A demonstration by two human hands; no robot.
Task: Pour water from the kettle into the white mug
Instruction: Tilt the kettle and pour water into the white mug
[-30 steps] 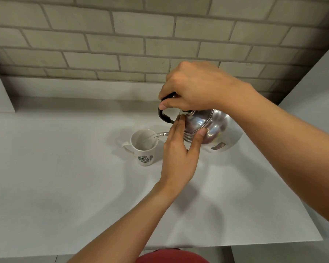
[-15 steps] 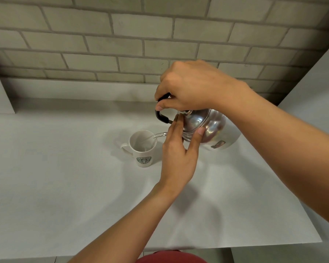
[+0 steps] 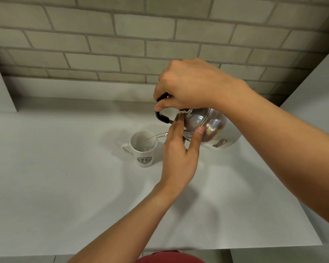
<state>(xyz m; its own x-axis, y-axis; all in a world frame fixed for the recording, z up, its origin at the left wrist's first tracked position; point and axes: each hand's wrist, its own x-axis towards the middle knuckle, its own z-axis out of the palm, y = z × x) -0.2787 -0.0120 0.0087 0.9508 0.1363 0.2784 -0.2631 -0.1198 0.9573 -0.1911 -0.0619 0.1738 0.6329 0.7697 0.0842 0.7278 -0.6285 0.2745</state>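
A shiny steel kettle (image 3: 211,128) hangs tilted to the left above the table, its black handle (image 3: 160,116) gripped from above by my right hand (image 3: 186,84). My left hand (image 3: 179,152) presses its fingers and thumb against the kettle's lid, fingers spread. A thin stream of water (image 3: 156,136) runs from the spout, mostly hidden behind my left hand, into the white mug (image 3: 143,149). The mug stands upright with a green round logo facing me and its handle to the left.
The white table (image 3: 65,186) ends at a front edge near me and a right edge at the lower right. A grey brick wall (image 3: 122,44) rises behind it. White panels stand at the far left and right.
Hands, kettle and mug hold nearly the same pose; the kettle stays tilted and water keeps flowing into the mug.
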